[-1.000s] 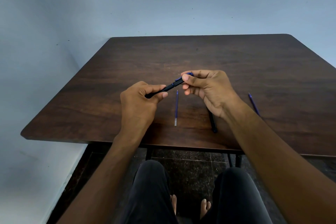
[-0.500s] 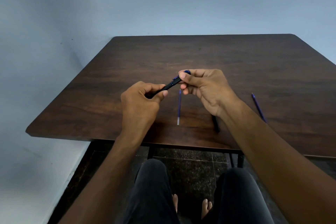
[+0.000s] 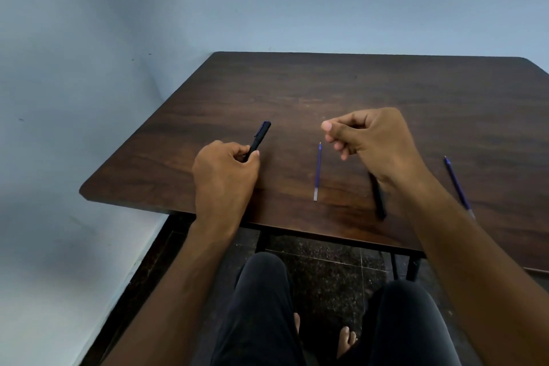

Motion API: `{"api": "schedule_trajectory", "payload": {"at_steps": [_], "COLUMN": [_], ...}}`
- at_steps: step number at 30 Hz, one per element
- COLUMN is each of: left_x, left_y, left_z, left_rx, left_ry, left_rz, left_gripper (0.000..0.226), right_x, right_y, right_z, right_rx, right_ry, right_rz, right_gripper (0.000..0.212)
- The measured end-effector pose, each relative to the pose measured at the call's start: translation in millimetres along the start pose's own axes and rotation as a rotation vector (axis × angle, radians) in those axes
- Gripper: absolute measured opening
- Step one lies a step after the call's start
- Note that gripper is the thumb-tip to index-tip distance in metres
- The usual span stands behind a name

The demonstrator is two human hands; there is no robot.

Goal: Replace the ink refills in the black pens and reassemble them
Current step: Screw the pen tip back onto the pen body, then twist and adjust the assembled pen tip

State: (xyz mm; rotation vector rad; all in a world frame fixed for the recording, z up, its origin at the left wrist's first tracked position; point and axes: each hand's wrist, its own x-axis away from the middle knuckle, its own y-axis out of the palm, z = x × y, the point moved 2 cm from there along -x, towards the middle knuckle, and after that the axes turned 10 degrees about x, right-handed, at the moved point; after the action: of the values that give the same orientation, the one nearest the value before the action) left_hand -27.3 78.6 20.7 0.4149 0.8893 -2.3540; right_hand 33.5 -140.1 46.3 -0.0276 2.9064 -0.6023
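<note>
Pale blue walls (image 3: 267, 3) meet in a corner behind a dark wood-grain table (image 3: 371, 89), which fills the middle and right of the view and stands on dark metal legs over a speckled dark floor (image 3: 323, 258). At the left, the left hand (image 3: 222, 171) rests over the near left part of the tabletop with its fingers curled round the lower end of a black pen (image 3: 259, 140); the pen slants up and to the right out of the grip, and a bluish clip shows along its far end. Right of it, near the table's near edge, 1 blue ink refill (image 3: 317, 171) lies flat, running near to far, with a clear section at its near end and its tip pointing away. Just right of that, the right hand (image 3: 371, 135) hovers above the table with its fingers curled inward and the thumb laid against the index finger; nothing shows between them. Under that wrist a second black pen (image 3: 378, 200) lies on the wood, its far end hidden by the forearm and its near end close to the table edge. Farther right, a second blue ink refill (image 3: 457, 186) lies at a slant, partly cut off by the right forearm. Below the table edge, the person's dark trousers (image 3: 261, 306) and bare toes are visible.
</note>
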Motion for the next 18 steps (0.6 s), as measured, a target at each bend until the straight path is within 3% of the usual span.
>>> {"api": "schedule_trajectory", "payload": {"at_steps": [10,18], "left_x": [0.6,-0.6], "left_y": [10.4,18.0], "left_z": [-16.2,-17.8], "left_rx": [-0.142,-0.248], "left_ry": [-0.072,-0.068], "left_rz": [-0.013,-0.012], "left_gripper": [0.024,0.029], "right_x": [2.0,2.5], "right_y": [-3.2,-2.7], "right_z": [9.2,9.3], "right_rx": [0.318,0.382], "right_ry": [-0.01,-0.021], "right_rz": [0.079,0.091], "right_gripper": [0.009,0.006]}}
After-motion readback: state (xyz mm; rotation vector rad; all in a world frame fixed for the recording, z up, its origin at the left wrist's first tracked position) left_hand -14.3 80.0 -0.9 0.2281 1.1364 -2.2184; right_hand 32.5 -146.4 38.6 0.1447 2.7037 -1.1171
